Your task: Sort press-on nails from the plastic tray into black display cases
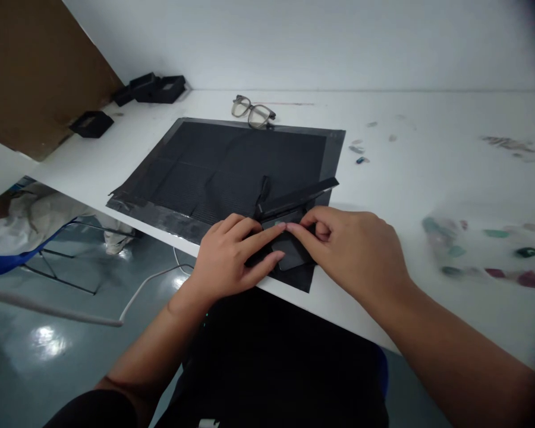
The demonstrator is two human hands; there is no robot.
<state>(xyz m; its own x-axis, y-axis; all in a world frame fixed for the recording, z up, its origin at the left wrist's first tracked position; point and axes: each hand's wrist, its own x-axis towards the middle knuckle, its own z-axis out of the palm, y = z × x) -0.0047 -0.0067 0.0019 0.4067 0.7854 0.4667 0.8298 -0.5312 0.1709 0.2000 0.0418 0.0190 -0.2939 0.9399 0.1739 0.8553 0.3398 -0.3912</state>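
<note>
The black card piece (289,246) lies pinched between left hand (232,255) and right hand (352,249) fingertips, palms down.

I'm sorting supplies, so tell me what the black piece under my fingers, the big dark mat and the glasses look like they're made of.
Black piece: looks like thin matte card or paper, since it lies in flat creased flaps; it could be thin plastic.
Dark mat: a thin matte sheet with fold lines and taped-looking edges, material unclear.
Glasses: translucent greyish frame, probably plastic.
</note>
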